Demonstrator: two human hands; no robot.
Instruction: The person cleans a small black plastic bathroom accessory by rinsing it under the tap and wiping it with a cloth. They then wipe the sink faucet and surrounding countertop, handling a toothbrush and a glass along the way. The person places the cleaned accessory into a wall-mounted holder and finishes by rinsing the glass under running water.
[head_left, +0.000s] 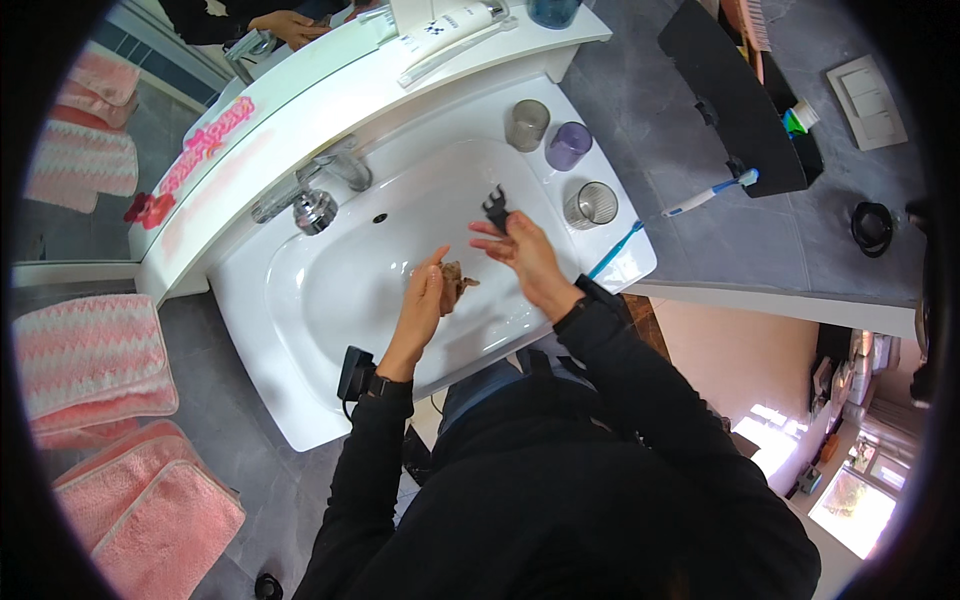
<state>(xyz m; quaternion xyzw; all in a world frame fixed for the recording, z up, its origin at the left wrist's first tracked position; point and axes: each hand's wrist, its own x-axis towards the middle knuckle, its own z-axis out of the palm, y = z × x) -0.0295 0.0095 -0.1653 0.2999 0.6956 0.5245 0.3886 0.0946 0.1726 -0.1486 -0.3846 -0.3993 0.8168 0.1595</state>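
Note:
Over the white washbasin (360, 277) I hold both hands apart. My left hand (426, 300) grips a small brown, crumpled-looking object (451, 286), whose exact kind I cannot tell. In my right hand (529, 259), between thumb and fingers, is a small black pronged piece (496, 208), its prongs pointing away from me; the other fingers are spread. The chrome faucet (330, 180) stands at the basin's back left. To the right of my right hand, a clear ribbed glass (591, 205) stands on the basin's rim, with a blue toothbrush (616, 250) lying near it.
A grey glass (528, 124) and a purple glass (569, 145) stand at the back right rim. Above runs a white shelf (315, 112) with a white tube (454, 30). A black wall holder (735, 105) with a white-blue toothbrush (709, 193) is right. Pink towels (97, 360) hang left.

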